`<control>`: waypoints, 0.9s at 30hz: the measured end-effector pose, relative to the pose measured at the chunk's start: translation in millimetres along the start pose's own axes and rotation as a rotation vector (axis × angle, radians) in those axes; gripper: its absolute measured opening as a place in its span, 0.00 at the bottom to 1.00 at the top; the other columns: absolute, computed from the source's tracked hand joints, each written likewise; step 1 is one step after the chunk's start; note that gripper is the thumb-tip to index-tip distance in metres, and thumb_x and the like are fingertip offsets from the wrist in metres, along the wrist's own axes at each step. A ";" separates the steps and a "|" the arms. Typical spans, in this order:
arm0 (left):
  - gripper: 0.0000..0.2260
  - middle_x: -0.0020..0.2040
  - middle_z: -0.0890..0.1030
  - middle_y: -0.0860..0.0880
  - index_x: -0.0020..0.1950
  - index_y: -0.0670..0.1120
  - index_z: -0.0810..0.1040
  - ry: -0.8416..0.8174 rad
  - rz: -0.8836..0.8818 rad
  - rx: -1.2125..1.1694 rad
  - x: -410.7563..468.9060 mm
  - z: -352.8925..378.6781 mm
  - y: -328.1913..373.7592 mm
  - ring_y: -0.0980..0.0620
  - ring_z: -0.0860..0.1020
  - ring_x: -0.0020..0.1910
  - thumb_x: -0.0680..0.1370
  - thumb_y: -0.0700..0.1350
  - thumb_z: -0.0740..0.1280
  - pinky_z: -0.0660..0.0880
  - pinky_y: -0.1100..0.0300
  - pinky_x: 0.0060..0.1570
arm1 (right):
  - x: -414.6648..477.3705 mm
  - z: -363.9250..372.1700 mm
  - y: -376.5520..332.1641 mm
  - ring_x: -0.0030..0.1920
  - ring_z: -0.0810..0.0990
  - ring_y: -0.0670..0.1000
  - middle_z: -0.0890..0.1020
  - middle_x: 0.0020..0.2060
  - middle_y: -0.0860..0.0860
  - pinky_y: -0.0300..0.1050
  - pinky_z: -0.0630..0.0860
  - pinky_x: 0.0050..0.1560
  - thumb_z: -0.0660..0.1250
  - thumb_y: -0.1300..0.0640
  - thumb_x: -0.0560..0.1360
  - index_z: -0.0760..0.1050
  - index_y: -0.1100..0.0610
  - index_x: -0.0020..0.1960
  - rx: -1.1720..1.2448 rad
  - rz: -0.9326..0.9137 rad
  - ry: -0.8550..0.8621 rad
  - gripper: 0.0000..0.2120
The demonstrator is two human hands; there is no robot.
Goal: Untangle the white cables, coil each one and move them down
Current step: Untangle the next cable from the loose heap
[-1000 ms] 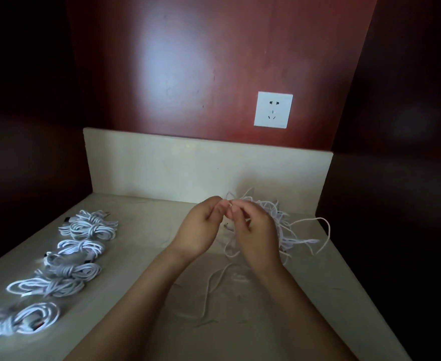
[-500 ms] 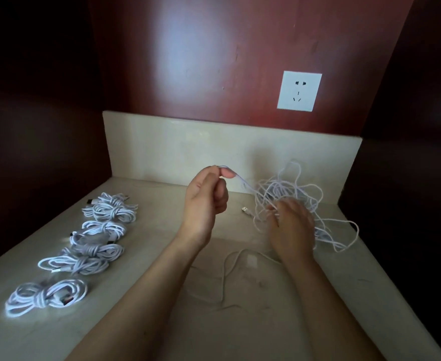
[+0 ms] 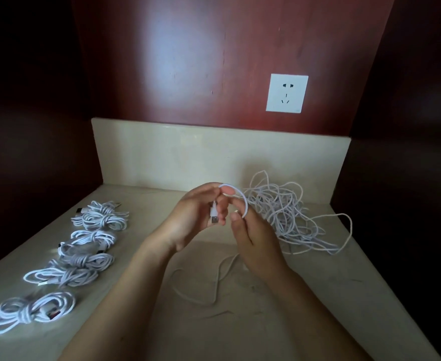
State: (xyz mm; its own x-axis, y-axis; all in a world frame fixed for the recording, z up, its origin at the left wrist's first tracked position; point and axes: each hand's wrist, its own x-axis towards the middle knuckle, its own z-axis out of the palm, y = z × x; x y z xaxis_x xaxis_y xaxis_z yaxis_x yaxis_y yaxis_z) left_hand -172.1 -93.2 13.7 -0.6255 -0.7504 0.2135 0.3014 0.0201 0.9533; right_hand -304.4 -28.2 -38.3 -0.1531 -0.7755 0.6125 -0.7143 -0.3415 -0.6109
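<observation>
A tangled heap of white cables [image 3: 284,212] lies at the back right of the beige counter. My left hand [image 3: 196,217] pinches one white cable [image 3: 241,198] near its USB plug, which hangs down between the fingers. That cable arcs over to my right hand [image 3: 253,243], whose thumb and fingers grip it. A slack length of cable [image 3: 216,277] trails on the counter below both hands. Several coiled white cables [image 3: 94,246] lie in a row along the left side.
The beige counter [image 3: 305,308] ends in a low backsplash [image 3: 188,155] under a red-brown wall with a white socket [image 3: 287,93]. Dark side walls close in on left and right.
My right hand has left the tangled heap and come back to the left hand, taking hold of the cable. A small loop now arcs between both hands.
</observation>
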 end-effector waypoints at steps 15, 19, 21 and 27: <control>0.07 0.27 0.73 0.48 0.44 0.44 0.74 -0.216 -0.330 0.053 -3.1 -9.2 -12.2 0.51 0.72 0.23 0.76 0.43 0.58 0.70 0.65 0.25 | 7.5 -9.4 18.6 0.29 0.70 0.42 0.72 0.28 0.41 0.46 0.67 0.35 0.61 0.53 0.81 0.75 0.52 0.50 0.303 0.115 0.312 0.05; 0.04 0.26 0.71 0.48 0.43 0.45 0.70 -0.318 -0.393 -0.088 -5.5 -1.4 -19.0 0.46 0.80 0.29 0.73 0.44 0.57 0.76 0.61 0.30 | 7.1 -8.2 17.9 0.30 0.72 0.41 0.75 0.30 0.40 0.44 0.68 0.35 0.62 0.54 0.79 0.77 0.51 0.49 0.294 0.110 0.301 0.05; 0.03 0.26 0.71 0.48 0.43 0.45 0.68 -0.310 -0.401 -0.114 -5.6 4.0 -20.3 0.45 0.80 0.30 0.73 0.43 0.57 0.77 0.60 0.31 | 6.8 -6.2 15.2 0.31 0.74 0.43 0.78 0.32 0.42 0.46 0.71 0.35 0.62 0.50 0.78 0.77 0.47 0.48 0.284 0.105 0.292 0.05; 0.17 0.27 0.71 0.50 0.36 0.47 0.75 -0.259 -0.351 -0.051 -3.0 11.8 -19.1 0.50 0.74 0.24 0.78 0.56 0.58 0.75 0.60 0.29 | 5.5 -2.7 13.8 0.42 0.82 0.51 0.83 0.40 0.47 0.56 0.79 0.45 0.61 0.47 0.77 0.80 0.49 0.49 0.276 0.083 0.241 0.11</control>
State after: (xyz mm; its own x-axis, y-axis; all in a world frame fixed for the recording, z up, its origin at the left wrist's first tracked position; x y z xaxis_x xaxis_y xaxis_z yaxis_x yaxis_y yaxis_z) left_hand -184.4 -83.5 -2.6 -0.8543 -0.5151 -0.0689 0.0693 -0.2442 0.9672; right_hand -317.0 -35.7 -42.0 -0.3826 -0.6703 0.6358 -0.4872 -0.4383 -0.7553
